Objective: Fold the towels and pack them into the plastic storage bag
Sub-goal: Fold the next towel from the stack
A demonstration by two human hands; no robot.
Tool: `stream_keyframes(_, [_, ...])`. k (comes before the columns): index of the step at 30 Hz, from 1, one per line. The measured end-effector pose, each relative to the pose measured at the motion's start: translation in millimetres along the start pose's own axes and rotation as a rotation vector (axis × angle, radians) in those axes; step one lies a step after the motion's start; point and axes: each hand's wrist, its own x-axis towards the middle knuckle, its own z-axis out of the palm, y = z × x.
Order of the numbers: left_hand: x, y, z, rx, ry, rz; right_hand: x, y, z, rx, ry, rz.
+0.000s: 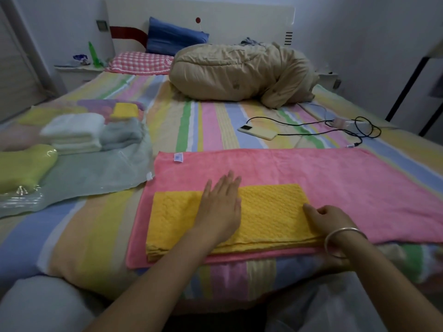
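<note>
The left hand (221,207) lies flat, palm down, fingers straight and close together, pressing on the middle of a folded yellow towel (271,212). The right hand (328,219), with a silver bangle (340,238) on its wrist, rests at the right end of that towel with its fingers curled. I cannot tell whether they pinch the edge or only touch it.

The yellow towel sits on the near part of a larger pink towel (335,173), which is spread flat across the striped bed (96,236) with a small label at its far left corner.

To the left, just beside the pink towel, lies the clear plastic storage bag (96,178). Folded white towels (74,133) are stacked there, touching a grey towel (122,135), with a yellow-green towel (21,166) nearer the left edge. Whether they lie inside the bag or on it is unclear.

Farther up the bed, a phone (257,132) lies plugged into a black cable (311,134), and beyond it sits a bundled tan duvet (239,73).
</note>
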Motion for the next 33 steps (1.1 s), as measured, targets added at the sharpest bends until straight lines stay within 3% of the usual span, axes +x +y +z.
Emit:
stream_keyframes(3, [2, -2, 33, 0.186, -0.224, -0.103, 2, 5, 4, 0.073, -0.018, 0.003])
stream_keyframes(10, [1, -6, 38, 0.139, -0.199, -0.081, -14, -30, -14, 0.524, -0.135, -0.04])
stream_keyframes(12, [0, -7, 29, -0.132, -0.063, -0.081, -30, -58, -22, 0.562, -0.134, -0.134])
stream_keyframes(14, [-2, -10, 6, -0.557, 0.162, -0.138, -49, -90, -23, 0.564, -0.156, -0.246])
stream_keyframes(16, [-3, -19, -24, -0.871, 0.274, -0.313, -68, -121, -14, 0.568, -0.204, -0.348])
stream_keyframes(20, [-20, -60, -72, -1.276, -0.026, -0.803, -96, -170, 39, 0.438, -0.21, -0.539])
stream_keyframes(22, [-33, -85, -82, -1.378, -0.133, -0.928, -108, -183, 70, 0.317, -0.258, -0.619])
stream_keyframes(24, [-42, -104, -82, -1.393, -0.188, -0.943, -117, -184, 93, 0.273, -0.371, -0.643])
stream_keyframes(27, [-49, -110, -72, -1.313, -0.186, -0.906, -116, -170, 99, 0.449, -0.388, -0.63])
stream_keyframes(30, [-52, -102, -60, -1.127, -0.053, -0.799, -102, -146, 82, 0.642, -0.192, -0.566])
stream_keyframes(33, [-51, -96, -58, -1.109, 0.082, -0.74, -85, -120, 70, 0.658, 0.061, -0.497])
